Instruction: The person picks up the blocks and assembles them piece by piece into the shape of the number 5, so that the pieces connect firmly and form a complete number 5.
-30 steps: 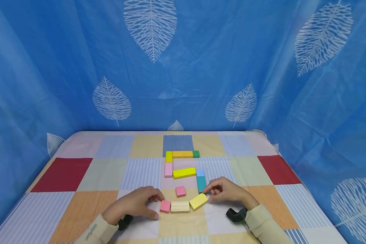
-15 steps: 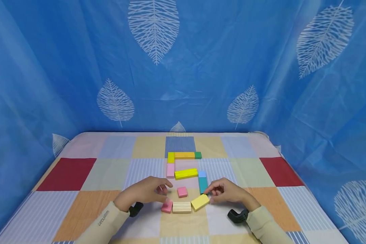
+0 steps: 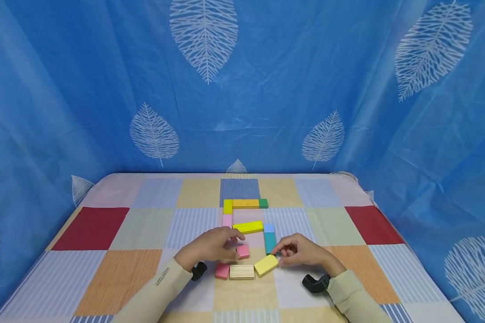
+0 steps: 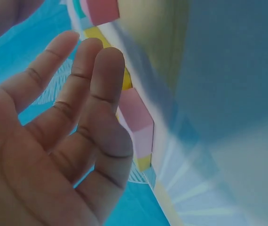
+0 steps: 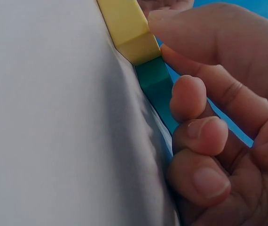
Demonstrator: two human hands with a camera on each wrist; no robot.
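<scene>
In the head view my left hand (image 3: pixel 212 244) reaches over the near blocks, its thumb and fingertips around a small pink block (image 3: pixel 243 251). The left wrist view shows its fingers (image 4: pixel 108 70) loosely extended, gripping nothing. My right hand (image 3: pixel 303 251) pinches the right end of a tilted pale yellow block (image 3: pixel 266 265) between thumb and index finger, the other fingers curled in. Left of that block lie a striped wooden block (image 3: pixel 242 272) and a second pink block (image 3: pixel 222 271), in a row. A teal block (image 3: pixel 270 242) stands just behind the yellow one.
Farther back, a light blue block (image 3: pixel 268 228) adjoins the teal one, beside a bright yellow piece (image 3: pixel 248 227). Light pink (image 3: pixel 227 220), yellow (image 3: pixel 227 206), orange (image 3: pixel 245 203) and green (image 3: pixel 263 203) blocks form a corner. A patchwork cloth (image 3: pixel 141 229) covers the table; blue curtains (image 3: pixel 266 89) surround it.
My left hand has moved right and away from the body, from the near-left pink block to the middle pink block. My right hand stays at the pale yellow block.
</scene>
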